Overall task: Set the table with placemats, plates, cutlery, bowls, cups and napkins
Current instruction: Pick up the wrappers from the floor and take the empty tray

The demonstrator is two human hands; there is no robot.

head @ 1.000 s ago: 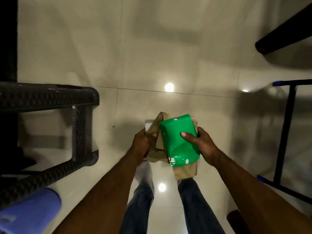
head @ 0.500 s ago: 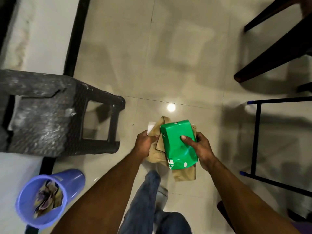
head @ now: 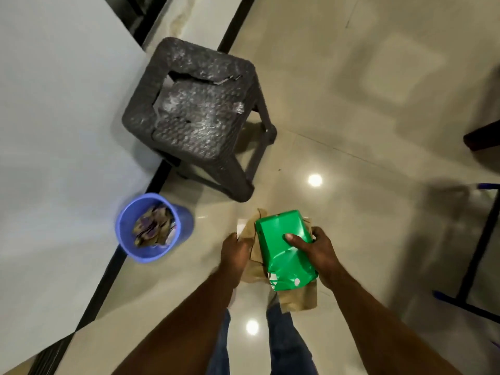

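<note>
Best done by carrying the load steady toward the pale grey-white surface (head: 62, 125) at the left, with the glossy green plastic packet (head: 284, 250) kept flat against the crumpled brown paper bag (head: 297, 296) beneath it, so nothing slips mid-stride. Right hand (head: 316, 255) wrapped round the packet's right side, thumb pressed on its top face, fingers (head: 293, 237) curled under the far edge. Left hand (head: 234, 255) closed on the bag's left edge, apparently pinching a white slip (head: 240, 226) with it, though motion blur leaves that unclear. Packet and bag held at waist height over the shiny cream floor tiles (head: 365, 117), just in front of the jeans-clad legs, well apart from the surface. Probably napkins inside the packet, judging from the task alone. Worth steering clear of the dark woven-pattern plastic stool (head: 194, 115) and the purple plastic bin (head: 151, 228) full of scraps on the way; a firmer grip needed before either hand lets go.

Compared with half a second ago: view swung further left, stool now ahead and seen from above, bin shifted up from the lower left corner toward mid-frame, much more of the surface in sight. Same grips on packet and bag throughout.
</note>
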